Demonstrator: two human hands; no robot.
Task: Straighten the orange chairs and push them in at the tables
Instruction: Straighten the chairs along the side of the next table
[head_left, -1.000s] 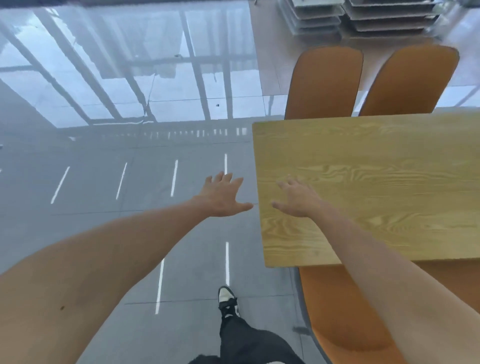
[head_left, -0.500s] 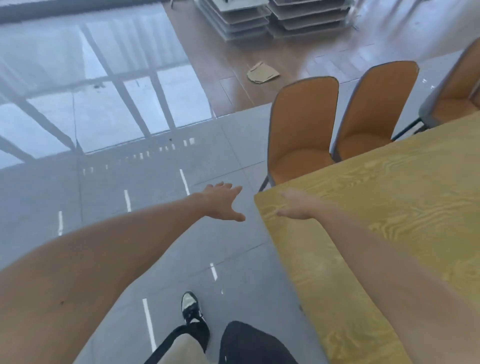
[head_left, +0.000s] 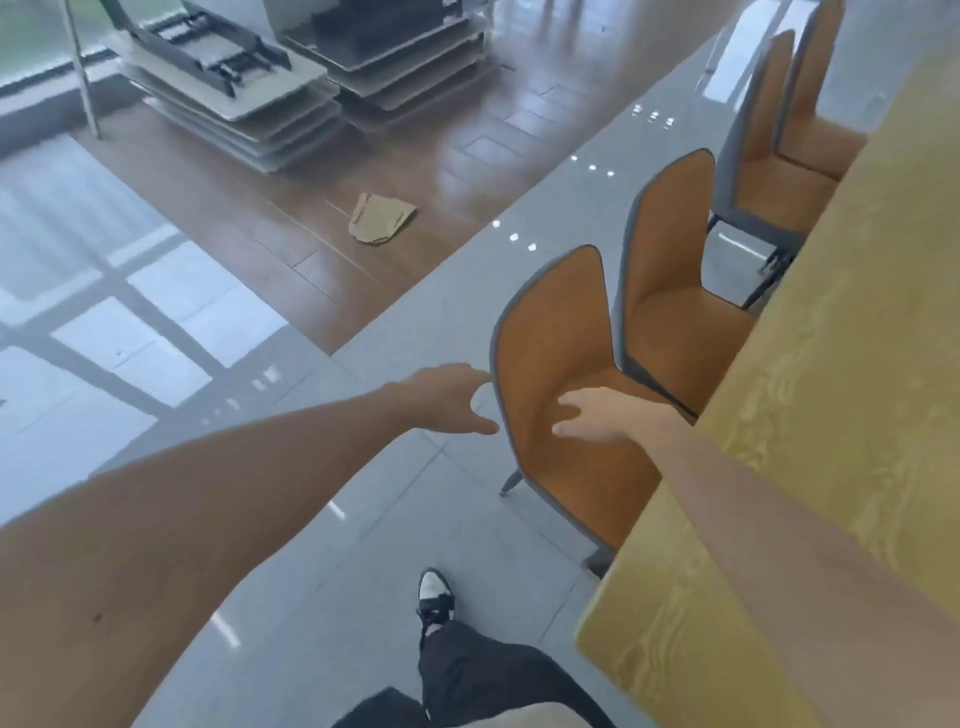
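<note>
**Both hands at the nearest chair**

Nearest orange chair (head_left: 566, 374) stands angled at the yellow wood table (head_left: 831, 415), on glossy grey floor (head_left: 322, 545). Right hand (head_left: 597, 418), fingers loosely spread, over its seat; left hand (head_left: 449, 397) open, just beside the backrest edge.

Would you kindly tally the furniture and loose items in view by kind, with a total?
Orange chairs: 4
Wooden table: 1
Stacks of folded tables: 2
Cardboard scrap: 1
Total: 8
</note>
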